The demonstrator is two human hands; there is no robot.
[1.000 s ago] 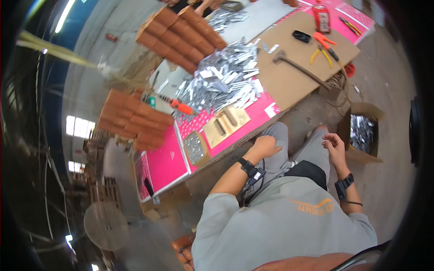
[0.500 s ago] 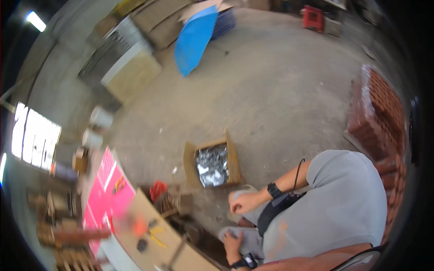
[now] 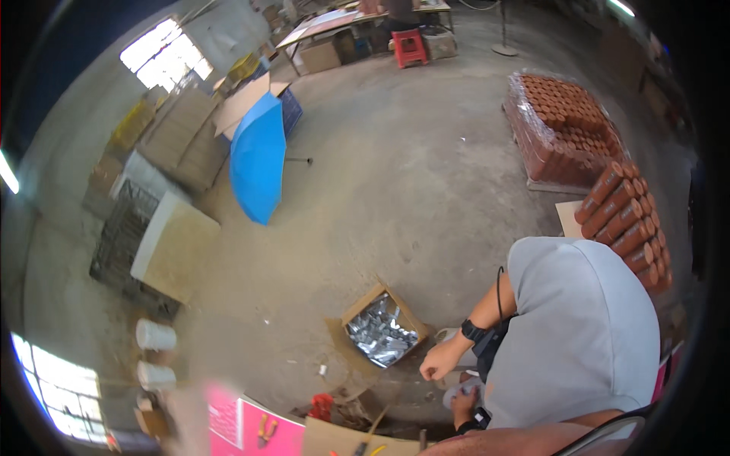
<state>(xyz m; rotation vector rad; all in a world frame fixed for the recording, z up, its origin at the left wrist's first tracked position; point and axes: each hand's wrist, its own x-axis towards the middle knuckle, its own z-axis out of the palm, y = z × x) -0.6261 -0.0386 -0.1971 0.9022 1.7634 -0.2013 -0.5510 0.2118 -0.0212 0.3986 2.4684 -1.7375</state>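
Observation:
My right hand (image 3: 441, 361) hangs in the air in a loose fist, nothing visible in it, with a black watch (image 3: 473, 330) on its wrist. Closest to it stands an open cardboard box (image 3: 417, 351) on the floor, filled with shiny silver metal pieces (image 3: 380, 330). Lower down, my left hand (image 3: 462, 404) rests by my grey-clad leg. Its fingers look loosely stretched, though partly hidden and small. At the lower edge, a workbench carries a pink sheet (image 3: 226, 432) and yellow-handled pliers (image 3: 267, 432); other tools there are cut off by the frame.
An open blue umbrella (image 3: 258, 163) lies on the floor near stacked cardboard (image 3: 179, 148). White buckets (image 3: 156, 334) stand at the left. Wrapped reddish-brown tubes (image 3: 559, 140) stand on a pallet, with loose tubes (image 3: 627, 220) nearby. Behind are a red stool (image 3: 411, 49) and a long table (image 3: 334, 24).
My view has swung to the right and up. The workbench has slid to the lower edge, and the far table has come into view. My hands keep nearly the same pose.

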